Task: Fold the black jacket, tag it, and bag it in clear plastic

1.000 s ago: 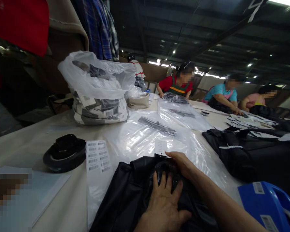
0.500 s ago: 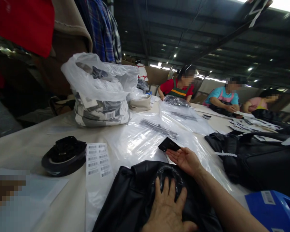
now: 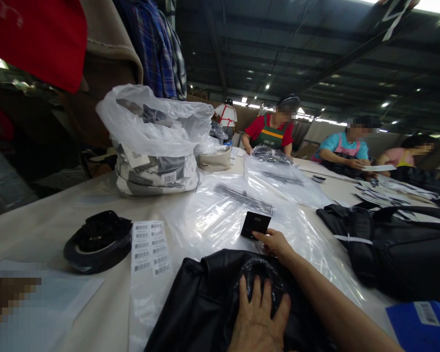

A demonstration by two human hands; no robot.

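Observation:
A black leather-like garment (image 3: 201, 293) lies in front of me, with shiny clear plastic (image 3: 254, 266) showing around its neck opening. My left hand (image 3: 260, 313) rests flat on it, palm down and fingers spread, the fingertips at the plastic. Just beyond the garment's top edge, my right hand (image 3: 278, 246) pinches a square black hang tag (image 3: 255, 225) with small pale print. The tag stands nearly upright, and a thin dark cord runs below it towards the garment.
Clear plastic bags (image 3: 205, 210) cover the table's middle. Left are a barcode label sheet (image 3: 148, 247), a black tape-like roll (image 3: 97, 242) and a full plastic bag (image 3: 157, 142). Right are black garments (image 3: 407, 244) and a blue container (image 3: 421, 325). Several co-workers (image 3: 271, 132) work across the table.
My right hand has turned from palm-up to pinching the tag's lower edge, and the tag now faces me more upright. My left hand stays spread on the garment. The view has shifted slightly.

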